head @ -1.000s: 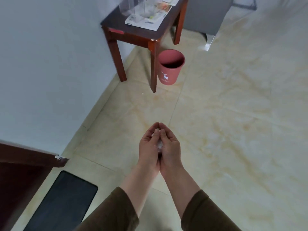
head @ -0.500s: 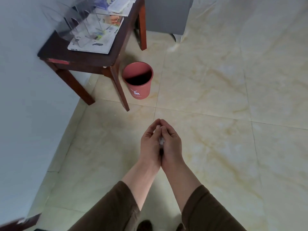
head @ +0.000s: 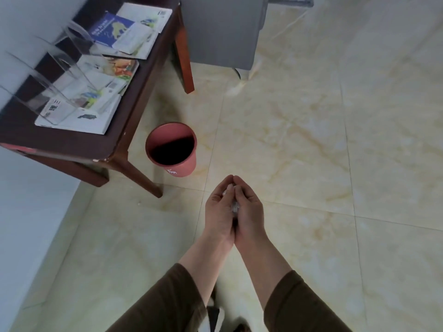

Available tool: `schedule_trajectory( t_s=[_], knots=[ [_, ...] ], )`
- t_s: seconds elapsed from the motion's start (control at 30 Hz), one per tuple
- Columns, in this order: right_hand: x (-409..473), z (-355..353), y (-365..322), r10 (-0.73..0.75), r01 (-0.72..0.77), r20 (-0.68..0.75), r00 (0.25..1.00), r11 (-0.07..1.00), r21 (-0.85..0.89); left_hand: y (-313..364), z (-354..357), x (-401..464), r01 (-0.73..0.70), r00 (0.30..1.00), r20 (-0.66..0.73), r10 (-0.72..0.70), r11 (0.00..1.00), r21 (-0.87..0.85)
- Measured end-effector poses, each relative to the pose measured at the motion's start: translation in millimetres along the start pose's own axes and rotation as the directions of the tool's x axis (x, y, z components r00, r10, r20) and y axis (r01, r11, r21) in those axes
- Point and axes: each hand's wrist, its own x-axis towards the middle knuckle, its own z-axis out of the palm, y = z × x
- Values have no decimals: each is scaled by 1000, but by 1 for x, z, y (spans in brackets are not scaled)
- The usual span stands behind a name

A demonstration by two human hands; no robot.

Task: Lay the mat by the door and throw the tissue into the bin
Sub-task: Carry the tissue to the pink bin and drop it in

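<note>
Your left hand: pressed palm to palm against your right, fingers curled, fingertips pointing away from you toward the bin
Your right hand: mirrors the left, heel of the palm touching the left palm, fingertips meeting the left ones at the top
Tissue: squeezed between your two palms, only a thin white crumpled strip shows in the seam; that strip runs lengthwise along your hands, from the wrist side toward the fingertips, so its long axis points away from you, roughly at the bin
Bin: pink, round, upright on the floor, open mouth facing up, dark inside, a small white mark on its near wall; it stands just beside the front leg of the table and a little ahead and left of your fingertips, apart from them
Table: dark wood, at your left against the wall, with leaflets lying flat on it and clear stands set over them
Wall: pale, along your left
Floor: cream marble-look tiles
Grey furniture: stands behind the table at the top of the view, on a short leg
Sleeves: brown, pushed up from both wrists
Your shoes: just visible at the bottom edge, between the sleeves
Mat: out of view, so you cannot tell how it lies
</note>
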Motion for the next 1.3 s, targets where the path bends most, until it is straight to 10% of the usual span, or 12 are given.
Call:
schedule_trajectory(
  t_s=[0.73, 1.3],
  knots=[
    [235, 145, -173, 92, -30, 162, 982, 935, -353, 84, 208, 216, -148, 964, -243, 109, 978, -147],
    [332, 271, -97, 510, -165, 242, 826, 628, -761, 167, 144, 342, -433, 749, -642, 166, 855, -285]
  ],
)
